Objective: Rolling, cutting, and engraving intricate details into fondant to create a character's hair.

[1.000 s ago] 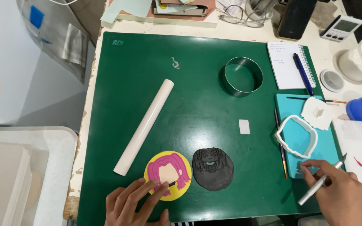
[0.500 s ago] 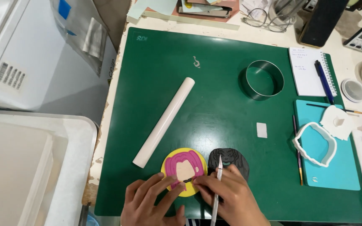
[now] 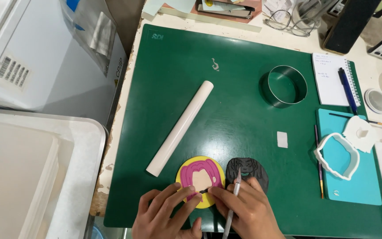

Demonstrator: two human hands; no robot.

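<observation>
Near the front edge of the dark green cutting mat (image 3: 244, 88), both hands meet on a round yellow fondant disc with a pink-haired face (image 3: 200, 179): the left hand (image 3: 166, 214) rests with fingers spread, the right hand (image 3: 246, 210) pinches a thin grey modelling tool (image 3: 234, 194), beside 1 black fondant face piece (image 3: 249, 170).

A flat yellow disc (image 3: 200, 180) with a pink-haired face lies beside a black piece (image 3: 248, 170).

table (image 3: 284, 33) | green mat (image 3: 226, 88) | notepad (image 3: 330, 79) | teal board (image 3: 368, 186)
</observation>
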